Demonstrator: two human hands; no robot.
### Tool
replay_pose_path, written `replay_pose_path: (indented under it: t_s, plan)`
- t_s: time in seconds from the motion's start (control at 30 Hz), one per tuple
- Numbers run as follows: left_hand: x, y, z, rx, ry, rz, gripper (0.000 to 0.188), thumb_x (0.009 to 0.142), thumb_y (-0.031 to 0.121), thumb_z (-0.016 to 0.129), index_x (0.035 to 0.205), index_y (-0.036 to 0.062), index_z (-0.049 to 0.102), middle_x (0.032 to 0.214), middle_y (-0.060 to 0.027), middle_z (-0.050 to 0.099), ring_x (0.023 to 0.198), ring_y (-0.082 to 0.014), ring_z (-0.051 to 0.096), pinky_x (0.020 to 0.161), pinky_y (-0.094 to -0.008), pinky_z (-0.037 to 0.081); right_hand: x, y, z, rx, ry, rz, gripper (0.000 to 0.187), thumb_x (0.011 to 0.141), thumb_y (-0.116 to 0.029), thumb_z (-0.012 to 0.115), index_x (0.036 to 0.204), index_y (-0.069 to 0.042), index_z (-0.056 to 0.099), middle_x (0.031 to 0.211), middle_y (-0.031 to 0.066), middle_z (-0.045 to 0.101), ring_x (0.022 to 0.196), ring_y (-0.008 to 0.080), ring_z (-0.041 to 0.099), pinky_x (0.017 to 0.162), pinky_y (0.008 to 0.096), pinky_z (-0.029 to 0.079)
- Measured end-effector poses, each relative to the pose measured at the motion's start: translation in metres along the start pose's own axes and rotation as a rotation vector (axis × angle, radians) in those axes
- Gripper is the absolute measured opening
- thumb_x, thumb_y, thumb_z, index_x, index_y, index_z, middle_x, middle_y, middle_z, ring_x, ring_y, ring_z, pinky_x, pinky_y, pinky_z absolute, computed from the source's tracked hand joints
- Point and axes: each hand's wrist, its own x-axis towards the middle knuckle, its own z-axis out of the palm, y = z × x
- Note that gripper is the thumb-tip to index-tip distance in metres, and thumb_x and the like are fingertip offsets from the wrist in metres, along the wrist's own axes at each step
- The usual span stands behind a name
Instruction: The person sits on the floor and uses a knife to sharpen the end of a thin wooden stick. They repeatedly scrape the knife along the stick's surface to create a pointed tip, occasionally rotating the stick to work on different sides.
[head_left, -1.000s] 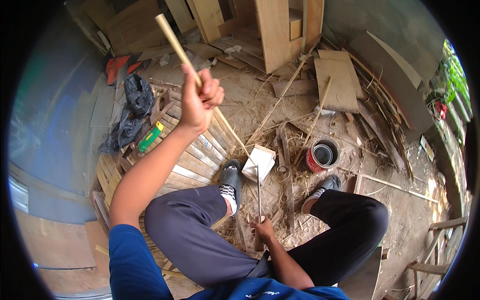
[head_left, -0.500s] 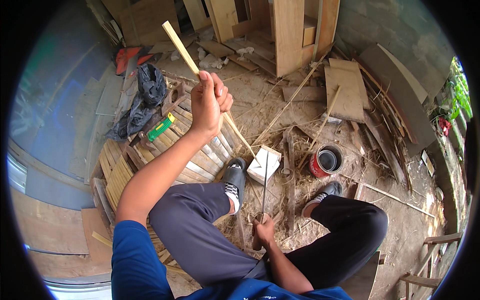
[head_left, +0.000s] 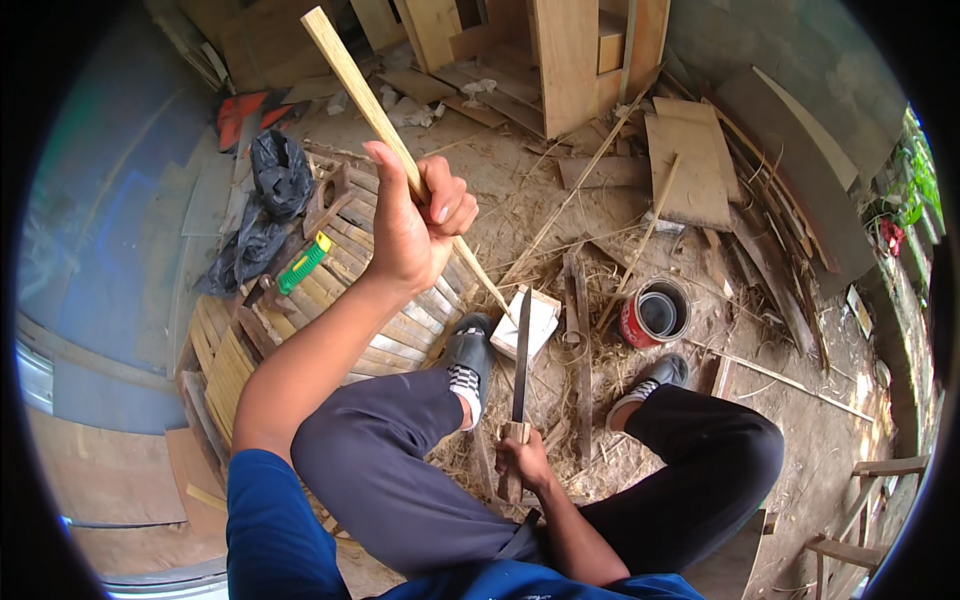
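My left hand (head_left: 412,228) is closed around a long, pale wooden stick (head_left: 358,82), held slanting up and to the left. The stick's narrow lower end reaches a white-topped block (head_left: 541,318) on the ground between my feet; whether it touches the top I cannot tell. My right hand (head_left: 526,464) grips the wooden handle of a machete (head_left: 521,372), low between my knees. Its long dark blade points away from me, with the tip over the block, beside the stick's end.
Left of my foot lies a slatted stack of strips (head_left: 385,315) with a green-handled tool (head_left: 303,265) and a black plastic bag (head_left: 280,175) by it. A red can (head_left: 640,325) stands on the right. Boards (head_left: 690,165) lean farther back, and shavings litter the ground.
The machete blade has turned, showing more of its flat side. My left hand has shifted slightly right, and the stick's upper end has moved up and to the left.
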Motion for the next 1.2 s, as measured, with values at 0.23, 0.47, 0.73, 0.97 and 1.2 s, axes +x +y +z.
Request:
replay_pose_path:
  t_s: [0.23, 0.47, 0.73, 0.97, 1.2]
  plan:
    - [0.002, -0.006, 0.004, -0.012, 0.142, 0.068, 0.077, 0.089, 0.085, 0.034, 0.06, 0.0137, 0.031, 0.052, 0.0041, 0.024, 0.048, -0.0109, 0.016, 0.05, -0.0297, 0.016, -0.021, -0.053, 0.046, -0.236, 0.156, -0.222, 0.009, 0.086, 0.003, 0.063, 0.092, -0.002, 0.059, 0.072, 0.0028, 0.058, 0.055, 0.0122, 0.055, 0.05, 0.0312, 0.047]
    - [-0.007, -0.005, 0.007, -0.022, 0.182, 0.111, 0.078, 0.089, 0.086, 0.033, 0.059, 0.0146, 0.029, 0.049, 0.0041, 0.018, 0.046, -0.0114, 0.011, 0.048, -0.0301, 0.016, 0.035, -0.074, 0.064, -0.323, 0.205, -0.539, 0.016, 0.08, -0.003, 0.065, 0.095, 0.001, 0.063, 0.078, 0.0043, 0.064, 0.069, 0.0131, 0.058, 0.064, 0.0315, 0.048]
    - [-0.027, -0.003, -0.003, -0.028, 0.03, 0.126, 0.079, 0.089, 0.088, 0.024, 0.058, 0.0149, 0.03, 0.046, 0.004, 0.018, 0.044, -0.0107, 0.009, 0.047, -0.0299, 0.013, 0.035, -0.05, 0.059, -0.388, 0.24, -0.439, 0.025, 0.08, -0.001, 0.063, 0.104, 0.002, 0.068, 0.081, 0.0109, 0.07, 0.073, 0.0174, 0.064, 0.07, 0.0336, 0.052]
    - [-0.025, -0.002, 0.0, -0.022, 0.038, 0.156, 0.078, 0.091, 0.085, 0.023, 0.058, 0.0149, 0.03, 0.046, 0.0037, 0.02, 0.043, -0.0104, 0.009, 0.047, -0.0304, 0.012, 0.054, -0.066, 0.074, -0.457, 0.237, -0.362, 0.017, 0.079, -0.003, 0.062, 0.095, 0.002, 0.066, 0.075, 0.0134, 0.066, 0.068, 0.0218, 0.064, 0.068, 0.0382, 0.052]
    - [-0.031, -0.001, 0.003, 0.002, -0.021, 0.153, 0.079, 0.09, 0.086, 0.026, 0.057, 0.0147, 0.03, 0.046, 0.0034, 0.019, 0.044, -0.0106, 0.008, 0.047, -0.0306, 0.012, 0.044, -0.078, 0.059, -0.346, 0.311, -0.583, 0.013, 0.079, 0.0, 0.062, 0.092, 0.002, 0.062, 0.074, 0.0081, 0.063, 0.07, 0.0155, 0.059, 0.067, 0.0337, 0.05]
